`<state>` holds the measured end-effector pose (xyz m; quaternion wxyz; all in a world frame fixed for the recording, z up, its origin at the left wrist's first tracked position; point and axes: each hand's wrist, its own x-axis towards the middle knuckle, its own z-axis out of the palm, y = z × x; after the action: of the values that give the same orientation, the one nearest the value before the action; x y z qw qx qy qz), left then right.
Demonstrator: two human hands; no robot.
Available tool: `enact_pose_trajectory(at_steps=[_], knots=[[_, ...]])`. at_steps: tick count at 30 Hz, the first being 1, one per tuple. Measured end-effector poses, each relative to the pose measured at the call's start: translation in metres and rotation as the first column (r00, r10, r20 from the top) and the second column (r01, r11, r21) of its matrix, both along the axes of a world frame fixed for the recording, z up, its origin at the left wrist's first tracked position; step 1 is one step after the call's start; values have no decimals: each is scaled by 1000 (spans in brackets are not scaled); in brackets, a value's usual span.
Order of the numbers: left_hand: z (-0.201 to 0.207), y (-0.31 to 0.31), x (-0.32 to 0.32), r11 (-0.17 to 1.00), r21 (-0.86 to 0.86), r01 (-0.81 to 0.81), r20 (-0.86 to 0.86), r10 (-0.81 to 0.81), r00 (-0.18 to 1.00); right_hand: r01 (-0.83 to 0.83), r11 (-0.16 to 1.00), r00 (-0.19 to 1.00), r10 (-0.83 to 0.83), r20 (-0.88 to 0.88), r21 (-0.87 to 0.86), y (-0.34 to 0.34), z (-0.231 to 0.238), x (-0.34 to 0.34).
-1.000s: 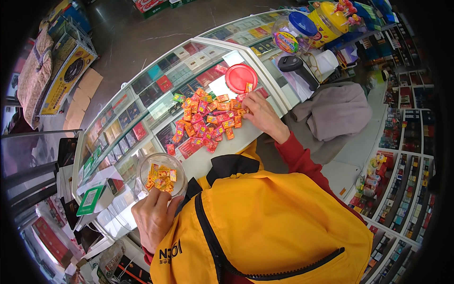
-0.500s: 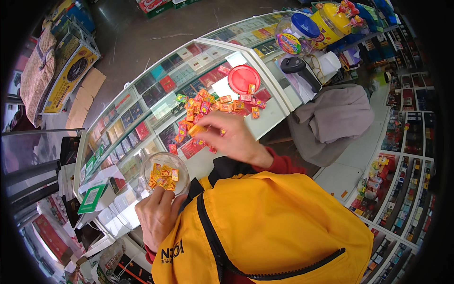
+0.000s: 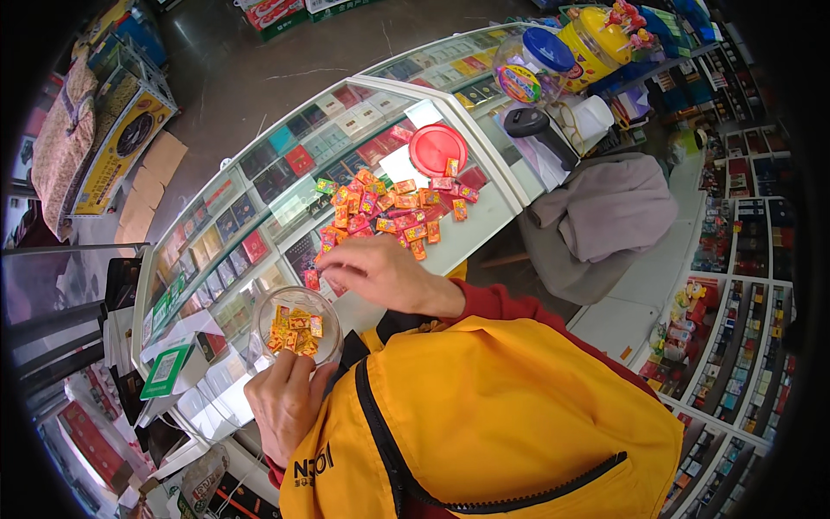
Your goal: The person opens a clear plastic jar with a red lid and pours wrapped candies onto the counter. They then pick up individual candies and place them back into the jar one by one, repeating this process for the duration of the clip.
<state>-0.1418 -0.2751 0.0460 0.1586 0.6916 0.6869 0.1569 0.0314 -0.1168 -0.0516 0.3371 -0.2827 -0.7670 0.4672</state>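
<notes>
A clear round jar (image 3: 334, 344) stands on the glass counter, with several yellow-orange wrapped candies (image 3: 296, 329) inside. My left hand (image 3: 284, 402) grips the jar's near rim with its fingers. Farther off and to the right lies a loose pile of small wrapped candies (image 3: 368, 204), orange, red and pink, with a green one at its left edge. Between pile and jar is my right hand (image 3: 376, 270), palm down, its fingers bent and closed; whatever they hold is hidden. A red wrapped candy (image 3: 311, 278) lies just beside its fingertips. The round red lid (image 3: 438, 150) rests behind the pile.
Packs fill the glass display counter (image 3: 510, 227) beneath the candies. A black scanner (image 3: 540, 134), a blue-lidded tub (image 3: 548, 50) and a yellow tub (image 3: 595, 39) stand at the far right. A chair with a grey cloth (image 3: 618, 208) is to the right; a green-edged sign (image 3: 166, 372) stands left of the jar.
My right hand, which held an orange candy over the pile, has moved left and nearer, toward the jar, uncovering the pile's right side. My left hand stays on the jar.
</notes>
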Motion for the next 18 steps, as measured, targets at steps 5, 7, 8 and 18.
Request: enact_pose_trajectory(at_steps=[5, 7, 8, 18], knots=[[2, 2, -3, 1000, -1, 11, 2, -11, 1000, 363, 874, 890, -428, 158, 322, 42, -27, 58], [3, 2, -3, 1000, -2, 13, 12, -13, 1000, 522, 728, 722, -655, 224, 445, 68, -38, 86], [2, 3, -3, 1000, 4, 21, 22, -21, 1000, 538, 694, 619, -710, 335, 479, 80, -41, 99], [1, 1, -2, 1000, 21, 11, 24, -11, 1000, 595, 730, 349, -612, 709, 336, 117, -65, 134]])
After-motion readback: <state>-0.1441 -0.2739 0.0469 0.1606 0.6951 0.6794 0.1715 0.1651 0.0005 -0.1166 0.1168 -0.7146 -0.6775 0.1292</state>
